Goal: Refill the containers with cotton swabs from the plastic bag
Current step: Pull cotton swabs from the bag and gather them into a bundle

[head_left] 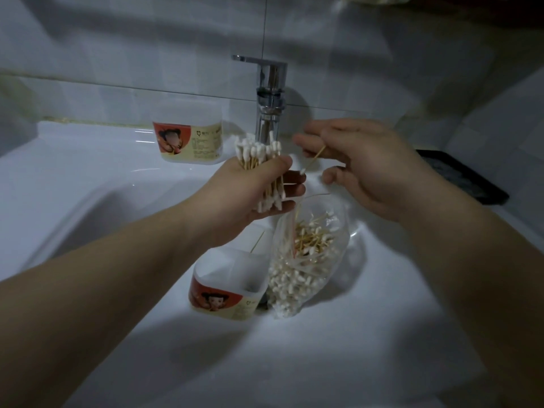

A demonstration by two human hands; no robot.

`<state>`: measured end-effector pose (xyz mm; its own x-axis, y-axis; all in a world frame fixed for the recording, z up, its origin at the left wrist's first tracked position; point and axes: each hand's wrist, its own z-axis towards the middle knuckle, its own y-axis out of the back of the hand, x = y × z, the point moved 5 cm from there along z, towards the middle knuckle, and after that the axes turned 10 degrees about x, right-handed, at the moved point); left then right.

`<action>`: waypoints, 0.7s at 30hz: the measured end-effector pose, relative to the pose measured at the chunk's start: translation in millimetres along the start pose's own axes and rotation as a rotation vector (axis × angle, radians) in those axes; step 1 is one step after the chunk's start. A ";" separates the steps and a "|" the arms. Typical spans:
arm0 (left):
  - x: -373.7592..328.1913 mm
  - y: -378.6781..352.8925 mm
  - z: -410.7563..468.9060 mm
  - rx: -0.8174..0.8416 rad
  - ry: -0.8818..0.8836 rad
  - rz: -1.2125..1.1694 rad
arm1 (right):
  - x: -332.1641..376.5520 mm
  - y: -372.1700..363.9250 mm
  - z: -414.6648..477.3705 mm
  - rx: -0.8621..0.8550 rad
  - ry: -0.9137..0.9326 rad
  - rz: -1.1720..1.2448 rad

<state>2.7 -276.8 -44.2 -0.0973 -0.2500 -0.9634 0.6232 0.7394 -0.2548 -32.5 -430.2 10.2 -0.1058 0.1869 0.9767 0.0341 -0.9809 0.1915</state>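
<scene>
Evening up a bunch [258, 156] for the tub [223, 295]
Left hand [259, 189] gripped it upright; right hand [363, 167] pinched one swab [314, 159], seemingly to add it.

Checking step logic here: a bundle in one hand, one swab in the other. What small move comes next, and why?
Probably tuck the single swab pinched by the right hand into the bundle the left hand grips; its tips line up evenly, and the open container below stands ready for the whole bunch.
</scene>
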 end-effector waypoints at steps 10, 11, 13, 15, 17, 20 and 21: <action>-3.3 -5.7 -2.3 0.163 -0.017 0.027 | -10.4 -20.3 0.9 0.120 -0.002 -0.183; -3.2 -5.6 -2.4 0.166 -0.006 0.030 | -9.4 -22.0 0.2 0.128 0.017 -0.233; -3.2 -6.0 -2.9 0.168 0.009 0.043 | -7.4 -23.2 0.3 0.122 0.085 -0.367; -3.1 -5.6 -2.8 0.157 0.011 0.053 | -5.4 -22.0 0.2 0.102 0.145 -0.476; -3.4 -4.8 -2.1 0.144 0.016 0.069 | -2.4 -17.7 -0.7 0.075 0.196 -0.526; -5.1 -3.4 -1.9 0.140 0.018 0.070 | -0.2 -12.0 -1.9 0.094 0.233 -0.570; -5.6 -3.3 -1.8 0.141 0.019 0.065 | -0.4 -11.2 -2.7 0.121 0.224 -0.590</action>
<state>-0.1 -276.7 -38.2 -0.0670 -0.1922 -0.9791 0.7310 0.6584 -0.1793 -35.6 -419.4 7.4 -0.3461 0.6649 0.6619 0.0171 -0.7009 0.7130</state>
